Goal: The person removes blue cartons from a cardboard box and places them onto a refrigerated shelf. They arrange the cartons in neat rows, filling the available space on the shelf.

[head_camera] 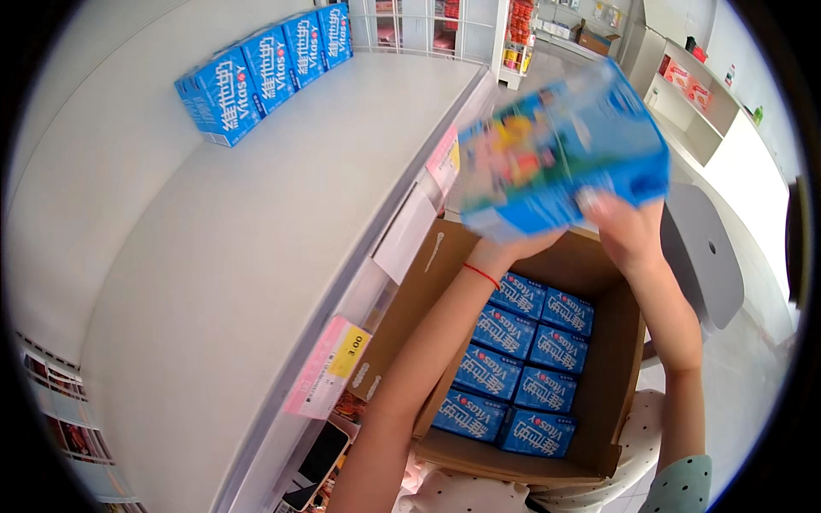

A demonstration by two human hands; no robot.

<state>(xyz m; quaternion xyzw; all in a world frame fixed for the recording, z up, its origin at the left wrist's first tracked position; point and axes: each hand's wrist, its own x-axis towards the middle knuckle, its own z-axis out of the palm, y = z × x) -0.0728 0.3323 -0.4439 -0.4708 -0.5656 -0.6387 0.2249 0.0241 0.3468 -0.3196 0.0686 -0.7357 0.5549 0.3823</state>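
Observation:
A blue block of Vitasoy drink cartons [564, 154], blurred, is held in the air above the cardboard box. Coloured cartoon figures show on its side. My left hand [523, 247] supports its lower edge, the fingers mostly hidden beneath it. My right hand [622, 227] grips its near right end, thumb on the side face. Below, the open cardboard box [612, 359] holds two columns of blue Vitasoy cartons [507, 369]. On the white shelf [269, 243], a row of blue Vitasoy cartons [263, 74] stands upright against the back.
Pink and yellow price tags [330, 369] line the shelf's front edge. A grey stool [702, 256] stands right of the box. A dark phone-like object [317, 465] lies below the shelf edge. White wire racks [423, 29] and a white counter [725, 128] are farther off.

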